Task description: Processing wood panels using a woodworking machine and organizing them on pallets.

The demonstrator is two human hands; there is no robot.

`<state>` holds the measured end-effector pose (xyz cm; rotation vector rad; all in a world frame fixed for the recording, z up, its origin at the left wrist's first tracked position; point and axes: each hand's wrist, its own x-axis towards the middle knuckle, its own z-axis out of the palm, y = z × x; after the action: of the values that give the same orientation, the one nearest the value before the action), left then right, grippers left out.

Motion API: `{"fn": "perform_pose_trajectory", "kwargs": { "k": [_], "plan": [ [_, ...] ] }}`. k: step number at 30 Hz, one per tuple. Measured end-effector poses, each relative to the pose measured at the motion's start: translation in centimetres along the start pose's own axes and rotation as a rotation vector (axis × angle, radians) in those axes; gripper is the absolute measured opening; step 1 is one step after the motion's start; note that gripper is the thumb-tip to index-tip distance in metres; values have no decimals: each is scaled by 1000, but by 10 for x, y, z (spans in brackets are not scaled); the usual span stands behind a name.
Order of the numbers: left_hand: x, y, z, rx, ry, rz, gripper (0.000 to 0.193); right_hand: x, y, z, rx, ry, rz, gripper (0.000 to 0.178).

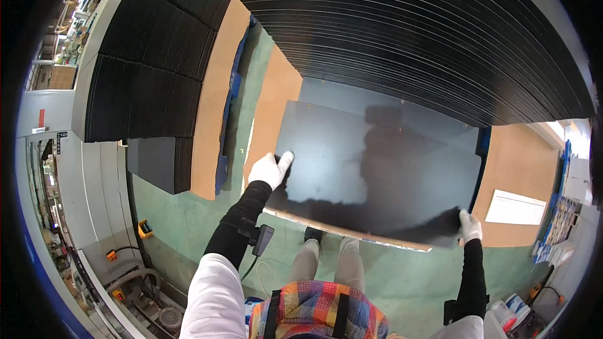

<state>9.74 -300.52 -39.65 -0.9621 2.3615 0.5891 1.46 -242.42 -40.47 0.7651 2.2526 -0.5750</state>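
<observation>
A large dark grey panel (333,157), smooth and with small holes near its far edge, lies flat before me. My left hand (271,171), in a white glove, is closed on its left edge, thumb on top and fingers partly hidden. At the near right corner my right hand (470,227), also gloved, grips the same panel. Another dark panel (358,96) shows past its far edge, offset from it. A shadow falls over the top face. Under the near edge a pale, worn board edge (352,233) sticks out.
Beyond the panels rises a tall stack of black panels (402,31). More black stacks (151,81) stand at left on a brown board (210,113) over a blue pallet. To the right, a white sheet (515,207) lies on brown board. Machinery (151,301) sits at lower left.
</observation>
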Motion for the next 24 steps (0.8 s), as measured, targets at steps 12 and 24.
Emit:
{"fn": "perform_pose_trajectory", "kwargs": {
  "k": [12, 24],
  "plan": [
    [-83, -72, 111, -1564, -102, -798, 62, -62, 69, 122, 1436, -95, 544, 66],
    [-38, 3, 98, -1918, -247, -351, 55, -26, -17, 97, 1779, -233, 74, 67]
  ]
}}
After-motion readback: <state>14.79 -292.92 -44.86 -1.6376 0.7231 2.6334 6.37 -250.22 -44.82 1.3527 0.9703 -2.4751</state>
